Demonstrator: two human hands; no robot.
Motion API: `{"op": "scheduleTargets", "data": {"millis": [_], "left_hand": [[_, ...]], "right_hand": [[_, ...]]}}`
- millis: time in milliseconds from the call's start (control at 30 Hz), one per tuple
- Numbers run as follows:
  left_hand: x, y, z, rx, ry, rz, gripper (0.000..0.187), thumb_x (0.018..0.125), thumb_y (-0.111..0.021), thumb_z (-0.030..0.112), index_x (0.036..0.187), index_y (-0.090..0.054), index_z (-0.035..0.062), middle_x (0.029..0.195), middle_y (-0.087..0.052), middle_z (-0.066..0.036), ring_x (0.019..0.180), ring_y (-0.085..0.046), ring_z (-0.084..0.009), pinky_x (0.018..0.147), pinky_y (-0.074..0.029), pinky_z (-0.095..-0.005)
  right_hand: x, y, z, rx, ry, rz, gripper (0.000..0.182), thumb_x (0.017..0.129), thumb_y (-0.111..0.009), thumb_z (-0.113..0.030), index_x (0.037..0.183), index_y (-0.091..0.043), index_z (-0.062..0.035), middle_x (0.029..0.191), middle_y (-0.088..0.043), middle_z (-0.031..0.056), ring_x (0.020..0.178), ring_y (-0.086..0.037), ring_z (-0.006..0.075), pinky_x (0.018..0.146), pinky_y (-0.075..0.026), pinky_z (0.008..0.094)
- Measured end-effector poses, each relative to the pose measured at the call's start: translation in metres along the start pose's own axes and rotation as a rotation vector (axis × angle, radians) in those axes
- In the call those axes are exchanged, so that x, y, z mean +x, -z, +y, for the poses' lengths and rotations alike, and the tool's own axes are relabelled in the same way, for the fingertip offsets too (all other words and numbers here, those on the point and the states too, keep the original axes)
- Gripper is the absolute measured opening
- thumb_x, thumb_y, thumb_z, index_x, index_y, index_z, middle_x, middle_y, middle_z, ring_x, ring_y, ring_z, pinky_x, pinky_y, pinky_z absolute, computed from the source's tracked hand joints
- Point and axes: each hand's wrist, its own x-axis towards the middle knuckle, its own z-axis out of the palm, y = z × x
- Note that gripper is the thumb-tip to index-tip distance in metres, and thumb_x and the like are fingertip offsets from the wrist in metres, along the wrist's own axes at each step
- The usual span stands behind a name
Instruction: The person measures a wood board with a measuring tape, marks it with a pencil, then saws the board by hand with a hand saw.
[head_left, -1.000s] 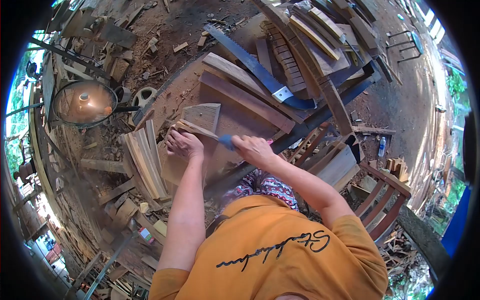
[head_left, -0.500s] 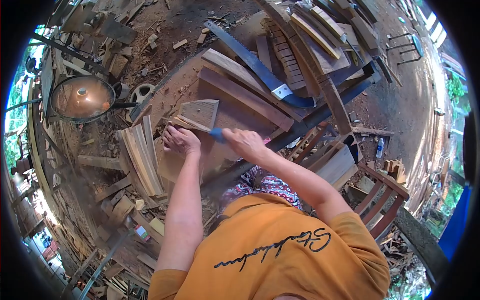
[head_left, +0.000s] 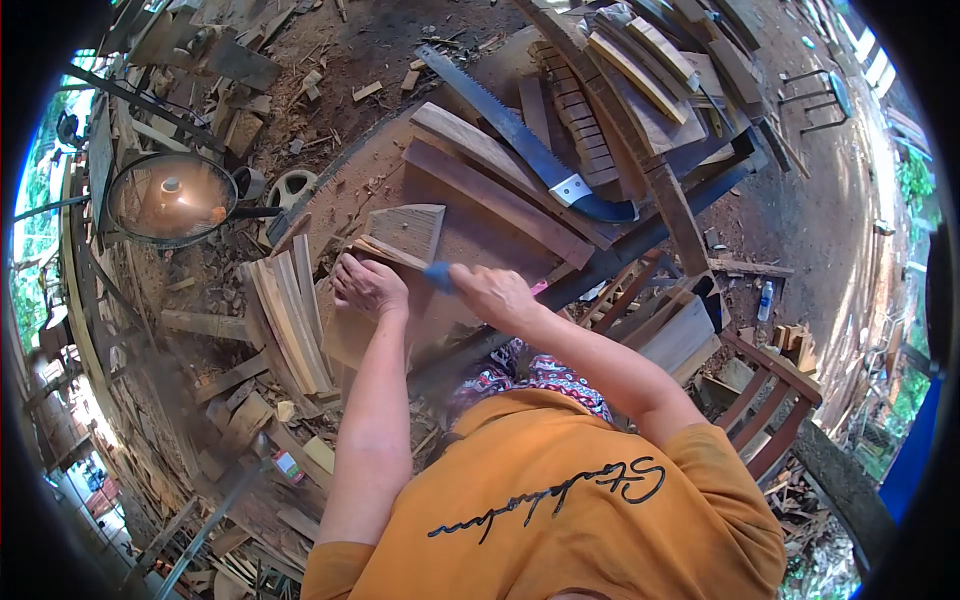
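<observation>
My right hand [head_left: 492, 296] is closed round the handle of a tool with a blue part [head_left: 438, 274]; the rest of the tool is too small to make out. Under my left hand [head_left: 368, 286], whose fingers are curled, lies the left end of a thin wooden strip [head_left: 392, 253]. The blue part touches or nearly touches the strip's right end. Just beyond the strip, a wooden block with a pointed end [head_left: 408, 230] rests on the dusty work board [head_left: 480, 228].
Beyond my hands lie a reddish wood bar [head_left: 495, 202] and a handsaw [head_left: 510, 130]. A round fan [head_left: 170, 198] stands at left, above stacked wood strips [head_left: 290, 315]. Several boards [head_left: 650, 65] are piled at upper right; a slatted wooden chair [head_left: 775, 405] is at right.
The whole view has shifted slightly, so most things appear a little further right and lower. Both hands keep nearly the same places and grips.
</observation>
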Motion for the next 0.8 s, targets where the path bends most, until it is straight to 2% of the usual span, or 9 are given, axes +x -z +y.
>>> {"op": "scheduleTargets", "data": {"millis": [133,267,367,467,567,633,700,800], "left_hand": [[-0.002,-0.006,-0.006,-0.011,-0.008,0.039,0.029,0.087,-0.046,0.02,0.109,-0.058,0.0063,0.116,-0.061,-0.011,0.114,-0.052,-0.027,0.096,-0.033,-0.0471],[-0.001,-0.008,-0.003,0.014,0.011,-0.023,0.032,0.088,-0.045,0.021,0.114,-0.058,0.0073,0.117,-0.061,-0.01,0.114,-0.052,-0.0265,0.096,-0.032,-0.0467],[0.002,-0.002,-0.002,0.049,0.014,-0.097,0.034,0.089,-0.044,0.022,0.116,-0.057,0.0067,0.118,-0.06,-0.01,0.115,-0.052,-0.0267,0.096,-0.032,-0.0465],[-0.003,-0.003,-0.005,-0.057,0.002,-0.022,0.034,0.088,-0.044,0.021,0.115,-0.057,0.0051,0.117,-0.06,-0.012,0.114,-0.052,-0.0273,0.096,-0.032,-0.0468],[0.0,-0.005,-0.002,-0.017,0.005,-0.016,0.033,0.088,-0.044,0.021,0.114,-0.057,0.0049,0.119,-0.06,-0.012,0.115,-0.052,-0.0274,0.097,-0.032,-0.047],[0.002,-0.003,-0.005,0.041,0.023,-0.147,0.033,0.088,-0.045,0.021,0.115,-0.057,0.0056,0.121,-0.06,-0.011,0.116,-0.052,-0.027,0.097,-0.031,-0.0475],[0.001,-0.005,-0.007,0.058,0.013,-0.134,0.035,0.088,-0.046,0.021,0.118,-0.056,0.0063,0.122,-0.06,-0.01,0.118,-0.051,-0.0266,0.098,-0.03,-0.0477],[-0.001,-0.008,-0.005,-0.038,0.009,-0.045,0.035,0.091,-0.045,0.025,0.12,-0.056,0.0087,0.121,-0.06,-0.009,0.119,-0.05,-0.0264,0.099,-0.029,-0.0477]], "right_hand": [[-0.018,0.0,0.009,-0.013,-0.009,-0.033,0.014,0.095,-0.05,-0.023,0.101,-0.048,-0.0109,0.075,-0.065,0.0167,0.071,-0.067,0.0361,0.058,-0.053,0.046],[0.018,-0.006,-0.009,-0.081,-0.008,0.007,0.013,0.093,-0.052,-0.021,0.1,-0.047,-0.0106,0.075,-0.065,0.0153,0.069,-0.068,0.0339,0.057,-0.053,0.0444],[-0.009,-0.002,0.003,-0.024,-0.013,-0.017,0.013,0.094,-0.05,-0.021,0.101,-0.047,-0.0102,0.077,-0.065,0.0162,0.069,-0.068,0.035,0.057,-0.054,0.0446],[-0.031,-0.007,0.014,-0.066,-0.028,-0.013,0.013,0.095,-0.048,-0.02,0.102,-0.046,-0.0097,0.078,-0.066,0.0169,0.068,-0.068,0.0358,0.057,-0.054,0.0451],[0.003,-0.008,-0.006,-0.049,-0.036,0.017,0.013,0.094,-0.049,-0.02,0.102,-0.047,-0.0095,0.076,-0.065,0.0167,0.067,-0.067,0.0361,0.056,-0.054,0.0455],[0.015,-0.013,-0.007,-0.074,-0.008,0.089,0.013,0.093,-0.05,-0.02,0.101,-0.048,-0.0098,0.076,-0.064,0.0166,0.067,-0.068,0.0356,0.057,-0.054,0.0455],[0.0,-0.008,0.002,-0.019,0.012,0.063,0.012,0.092,-0.051,-0.019,0.101,-0.049,-0.0107,0.077,-0.065,0.0167,0.069,-0.068,0.0349,0.057,-0.053,0.0451],[-0.059,-0.015,0.039,-0.003,-0.05,0.087,0.02,0.086,-0.06,-0.016,0.102,-0.049,-0.011,0.079,-0.061,0.0121,0.071,-0.066,0.0326,0.06,-0.051,0.0433]]}}
